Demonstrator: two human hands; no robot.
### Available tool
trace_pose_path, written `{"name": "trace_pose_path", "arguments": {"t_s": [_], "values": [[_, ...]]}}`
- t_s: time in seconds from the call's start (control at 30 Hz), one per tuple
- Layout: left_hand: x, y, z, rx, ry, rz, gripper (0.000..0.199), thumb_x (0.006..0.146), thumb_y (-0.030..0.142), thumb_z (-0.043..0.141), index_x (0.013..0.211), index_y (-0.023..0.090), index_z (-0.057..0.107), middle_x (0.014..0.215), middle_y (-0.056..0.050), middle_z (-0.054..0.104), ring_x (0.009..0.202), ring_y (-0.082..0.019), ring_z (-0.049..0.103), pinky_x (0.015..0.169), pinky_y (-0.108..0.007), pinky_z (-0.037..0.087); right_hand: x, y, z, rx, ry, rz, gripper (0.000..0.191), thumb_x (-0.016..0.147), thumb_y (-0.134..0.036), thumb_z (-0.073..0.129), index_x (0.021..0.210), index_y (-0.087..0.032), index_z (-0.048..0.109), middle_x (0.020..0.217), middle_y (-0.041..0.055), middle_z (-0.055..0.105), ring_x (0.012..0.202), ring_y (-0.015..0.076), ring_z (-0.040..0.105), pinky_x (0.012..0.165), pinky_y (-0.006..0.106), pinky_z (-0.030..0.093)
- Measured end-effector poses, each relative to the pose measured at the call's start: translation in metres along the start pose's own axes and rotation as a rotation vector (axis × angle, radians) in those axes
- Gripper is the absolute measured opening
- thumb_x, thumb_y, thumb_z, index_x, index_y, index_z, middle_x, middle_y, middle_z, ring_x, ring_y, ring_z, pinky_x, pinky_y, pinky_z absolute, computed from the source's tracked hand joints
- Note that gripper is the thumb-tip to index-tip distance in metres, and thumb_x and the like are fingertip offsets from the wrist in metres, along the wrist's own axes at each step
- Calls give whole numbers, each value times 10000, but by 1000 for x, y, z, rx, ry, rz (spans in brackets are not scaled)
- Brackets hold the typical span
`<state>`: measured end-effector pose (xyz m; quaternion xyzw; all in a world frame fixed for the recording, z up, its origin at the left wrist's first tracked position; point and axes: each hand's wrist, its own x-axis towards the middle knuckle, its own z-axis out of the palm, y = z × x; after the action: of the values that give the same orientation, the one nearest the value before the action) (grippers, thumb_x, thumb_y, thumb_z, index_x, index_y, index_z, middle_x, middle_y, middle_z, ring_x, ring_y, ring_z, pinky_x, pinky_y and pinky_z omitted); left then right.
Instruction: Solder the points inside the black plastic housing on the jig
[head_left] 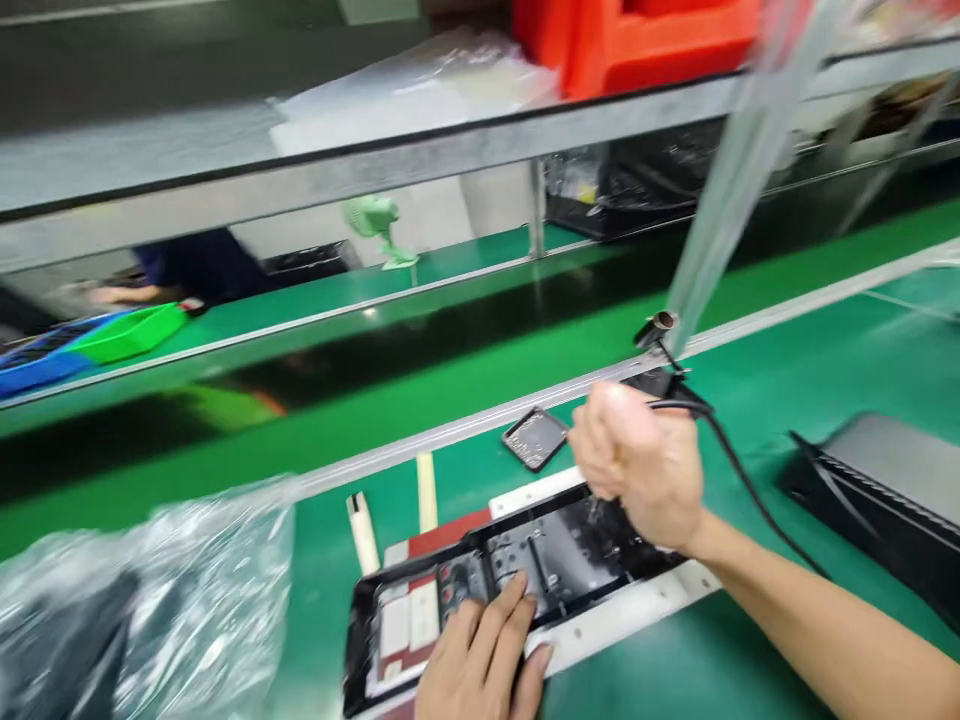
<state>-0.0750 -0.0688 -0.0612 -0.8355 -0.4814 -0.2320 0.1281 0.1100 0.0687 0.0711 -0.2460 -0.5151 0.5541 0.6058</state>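
Note:
A long black plastic housing (349, 640) lies open side up in a fixture with white side strips (622, 615) and a reddish base. My left hand (484, 655) rests on the housing's near edge, fingers stretched out over the inside. Over the right part of the housing, my right hand (637, 460) is closed in a fist around what looks like an electric screwdriver, its body hidden by the fingers. A black cable (739, 475) runs from that fist toward the right. Just behind the housing sits a small dark tray (535, 440) of tiny metal parts, seemingly screws.
Clear plastic bagging (217, 600) lies at left. Black housings (877, 500) are at right. A metal post (742, 190) with a holder (656, 328) rises behind my right hand. A shelf (420, 140) with a red bin (660, 50) crosses above. Another person's arm (127, 294) shows far left.

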Motion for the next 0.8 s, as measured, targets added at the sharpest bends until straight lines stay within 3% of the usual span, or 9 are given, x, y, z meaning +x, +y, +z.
{"name": "trace_pose_path", "arguments": {"t_s": [0.13, 0.43, 0.8], "values": [[7, 6, -12, -53, -128, -62, 321, 1022, 283, 525, 1288, 138, 630, 1341, -125, 667, 908, -244, 650, 763, -395, 575, 4, -8, 0, 35, 43, 57, 520, 873, -497, 692, 539, -219, 407, 425, -68, 320, 360, 54, 286, 326, 215, 194], [12, 13, -16, -135, -100, -140, 299, 1006, 252, 559, 1275, 146, 632, 1339, -109, 667, 918, -243, 630, 773, -396, 565, 5, -11, -1, -40, 97, 62, 502, 834, -465, 720, 509, -214, 431, 405, -57, 319, 337, 53, 305, 320, 228, 222], [14, 13, -17, -140, -100, -140, 296, 1020, 255, 537, 1270, 133, 637, 1346, -115, 662, 879, -230, 610, 748, -393, 565, 5, -12, -2, -49, 146, 73, 465, 788, -440, 743, 502, -222, 450, 408, -63, 312, 317, 62, 299, 312, 238, 224]]}}
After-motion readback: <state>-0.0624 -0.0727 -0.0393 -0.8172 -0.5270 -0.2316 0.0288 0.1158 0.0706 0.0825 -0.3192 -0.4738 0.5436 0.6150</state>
